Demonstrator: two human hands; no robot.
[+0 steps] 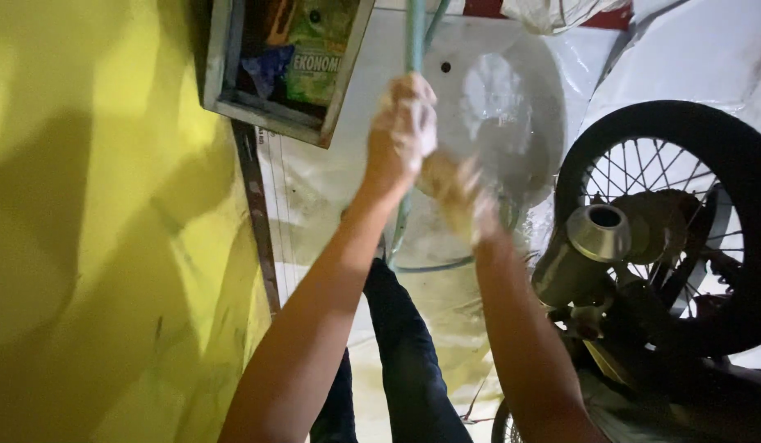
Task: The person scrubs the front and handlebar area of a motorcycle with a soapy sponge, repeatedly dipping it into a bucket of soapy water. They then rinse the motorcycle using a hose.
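Note:
My left hand (403, 130), covered in white soap foam, is closed around a thin green hose (415, 33) that runs down from the top of the view. My right hand (462, 197) is blurred, just right of and below the left hand, also foamy; its fingers look spread and I cannot tell whether it holds anything. Behind both hands is a white plastic sheet or basin surface (512, 98). My dark trouser legs (401, 353) show between my forearms.
A yellow wall (110, 230) fills the left. A grey wooden box (282, 61) with coloured packets hangs on it. A motorcycle rear wheel (676, 213) with spokes and a chrome exhaust pipe (598, 234) stands at the right, close to my right arm.

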